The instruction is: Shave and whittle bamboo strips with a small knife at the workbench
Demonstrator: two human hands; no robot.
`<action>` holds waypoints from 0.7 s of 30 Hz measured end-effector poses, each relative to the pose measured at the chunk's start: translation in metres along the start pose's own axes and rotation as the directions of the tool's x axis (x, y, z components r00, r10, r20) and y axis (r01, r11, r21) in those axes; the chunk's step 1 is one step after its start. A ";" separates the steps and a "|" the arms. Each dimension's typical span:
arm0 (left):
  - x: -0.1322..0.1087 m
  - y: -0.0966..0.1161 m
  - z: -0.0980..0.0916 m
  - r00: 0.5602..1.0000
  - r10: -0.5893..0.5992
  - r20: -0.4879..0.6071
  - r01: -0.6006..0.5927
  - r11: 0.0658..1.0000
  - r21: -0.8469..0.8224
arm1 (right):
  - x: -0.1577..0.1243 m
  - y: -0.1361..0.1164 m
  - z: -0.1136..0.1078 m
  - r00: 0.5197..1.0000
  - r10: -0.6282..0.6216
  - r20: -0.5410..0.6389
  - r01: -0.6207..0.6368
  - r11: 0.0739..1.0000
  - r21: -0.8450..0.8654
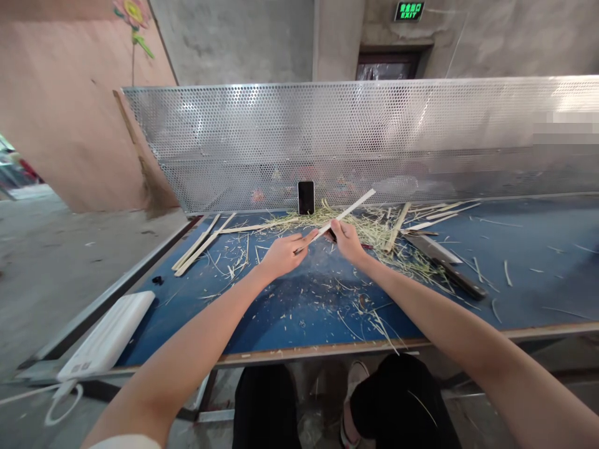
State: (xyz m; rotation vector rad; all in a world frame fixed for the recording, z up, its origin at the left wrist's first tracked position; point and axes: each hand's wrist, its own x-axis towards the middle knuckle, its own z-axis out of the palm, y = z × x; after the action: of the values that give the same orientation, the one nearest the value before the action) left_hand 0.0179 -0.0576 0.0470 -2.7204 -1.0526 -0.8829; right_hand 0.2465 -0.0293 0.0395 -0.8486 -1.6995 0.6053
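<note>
My left hand (pixel 284 252) pinches the near end of a long pale bamboo strip (pixel 350 209) that slants up and away to the right. Just to its right, my right hand (pixel 346 239) is closed round a small tool with a dark and red handle, set against the strip; I cannot make out the blade. Both hands hover over the middle of the blue table (pixel 299 312). A heap of thin bamboo shavings (pixel 369 232) lies right behind them.
A large cleaver (pixel 442 262) lies to the right. Cut bamboo strips (pixel 201 244) lie at left, others (pixel 435 215) at back right. A black phone (pixel 306 197) leans on the perforated metal screen (pixel 374 137). A white power bank (pixel 110 337) with cable sits at the front-left corner.
</note>
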 end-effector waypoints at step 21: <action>0.002 -0.039 0.006 0.920 -0.367 0.140 0.356 0.929 0.102 | 0.018 0.039 0.002 0.982 0.137 0.130 -0.160 0.969 0.188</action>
State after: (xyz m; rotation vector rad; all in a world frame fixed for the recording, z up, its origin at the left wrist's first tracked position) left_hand -0.0029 -0.0250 0.0382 -2.6101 -1.6249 -0.6577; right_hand 0.2513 0.0089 0.0204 -0.8153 -1.6561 0.9268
